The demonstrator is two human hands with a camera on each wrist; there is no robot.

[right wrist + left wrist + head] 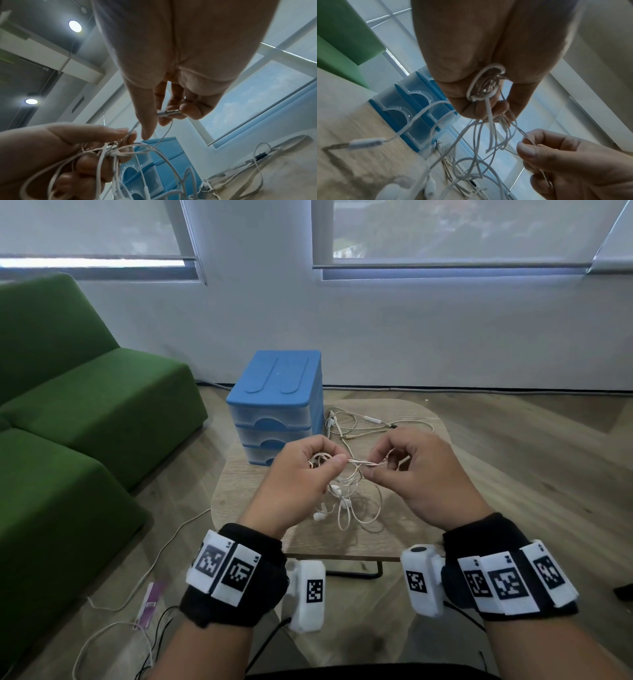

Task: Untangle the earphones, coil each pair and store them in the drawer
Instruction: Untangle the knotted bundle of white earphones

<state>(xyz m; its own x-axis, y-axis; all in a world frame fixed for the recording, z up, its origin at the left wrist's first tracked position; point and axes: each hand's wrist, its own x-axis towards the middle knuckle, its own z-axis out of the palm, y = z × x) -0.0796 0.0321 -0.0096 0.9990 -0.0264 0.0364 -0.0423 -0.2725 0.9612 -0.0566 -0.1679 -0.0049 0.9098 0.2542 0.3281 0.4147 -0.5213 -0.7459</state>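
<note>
While the left hand (301, 470) keeps a bunch of loops gathered in its curled fingers, the right hand (414, 470) pinches a thin stretch of cable between thumb and forefinger and also pins a metal plug (169, 113) against its other fingers. The step in hand looks like working one lead free of the tangled earphones (346, 501). To do it well, I judge the right hand should feed the plug end back through the loops rather than pull hard, since tension would tighten the knot just below the left hand. The left hand would do best to loosen its hold a little, so that crossings can slide apart.

The tangle is pale cable, white to cream, thin and limp; it hangs from between the two hands down to the wooden surface (411, 529) under them, where white earbuds lie in a heap. A second pair (363, 422) lies loose on the surface beyond the right hand, with an inline remote on it. The blue drawer unit (277, 409) stands beyond the left hand, all its drawers closed. Coiling and storing are not yet begun.
</note>
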